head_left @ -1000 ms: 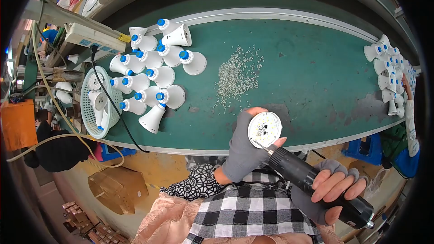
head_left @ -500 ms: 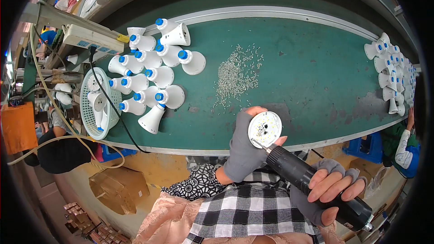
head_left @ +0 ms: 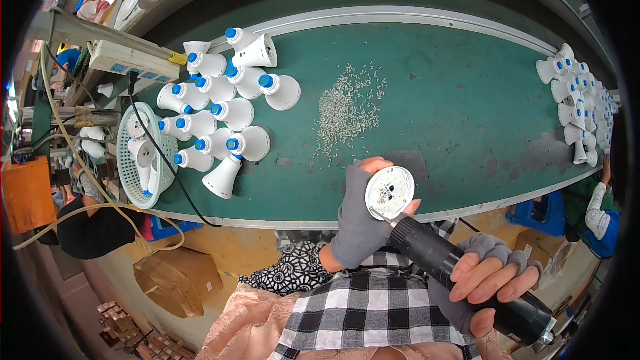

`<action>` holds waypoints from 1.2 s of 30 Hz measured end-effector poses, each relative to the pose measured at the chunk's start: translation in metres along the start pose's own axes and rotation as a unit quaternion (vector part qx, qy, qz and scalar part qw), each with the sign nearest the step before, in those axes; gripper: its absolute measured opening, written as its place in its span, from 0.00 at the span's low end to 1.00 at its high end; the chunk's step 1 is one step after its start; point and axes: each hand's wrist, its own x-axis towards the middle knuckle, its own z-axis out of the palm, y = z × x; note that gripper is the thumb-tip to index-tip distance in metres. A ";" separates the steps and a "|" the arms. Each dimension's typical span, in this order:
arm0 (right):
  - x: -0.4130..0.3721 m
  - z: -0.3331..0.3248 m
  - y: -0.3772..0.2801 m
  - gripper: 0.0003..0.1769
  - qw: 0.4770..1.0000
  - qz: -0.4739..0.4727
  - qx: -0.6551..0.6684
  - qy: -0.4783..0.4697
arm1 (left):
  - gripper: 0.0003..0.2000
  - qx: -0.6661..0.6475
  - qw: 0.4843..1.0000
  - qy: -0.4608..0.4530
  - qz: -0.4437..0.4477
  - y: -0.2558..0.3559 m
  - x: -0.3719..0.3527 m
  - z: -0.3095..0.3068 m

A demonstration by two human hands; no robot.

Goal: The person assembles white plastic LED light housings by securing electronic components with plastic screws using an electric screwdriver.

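Note:
My left hand (head_left: 360,217), in a grey fingerless glove, holds a white bulb housing with a round LED board (head_left: 390,191) facing up, just over the near edge of the green conveyor belt (head_left: 453,100). My right hand (head_left: 490,280), also gloved, grips a black electric screwdriver (head_left: 460,270). Its bit touches the lower left rim of the LED board. A heap of small screws (head_left: 347,110) lies on the belt beyond my left hand.
Several white bulb housings with blue caps (head_left: 220,110) lie grouped at the belt's left. More housings (head_left: 577,103) cluster at the right end, near another person's sleeve (head_left: 597,203). A mesh basket (head_left: 137,153) and a power strip (head_left: 127,60) sit at far left.
The screwdriver bit has shifted slightly lower left on the board's rim. The view has drifted a little; the sleeve at the right has moved down along the belt's edge.

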 end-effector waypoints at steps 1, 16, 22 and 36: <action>0.000 -0.007 0.002 0.28 0.999 -0.001 0.013 -0.034 | 0.34 0.006 1.000 -0.004 -0.001 -0.002 -0.001 0.000; 0.005 0.002 0.002 0.25 0.999 -0.013 0.006 -0.041 | 0.32 -0.023 1.000 -0.016 -0.007 0.000 -0.005 0.005; 0.029 0.010 0.008 0.24 0.993 0.004 -0.016 -0.113 | 0.31 -0.011 0.999 -0.028 -0.018 -0.003 -0.006 0.008; 0.070 -0.032 0.036 0.07 0.984 -0.011 0.146 0.098 | 0.40 -0.201 0.944 -0.160 -0.208 0.002 0.006 -0.028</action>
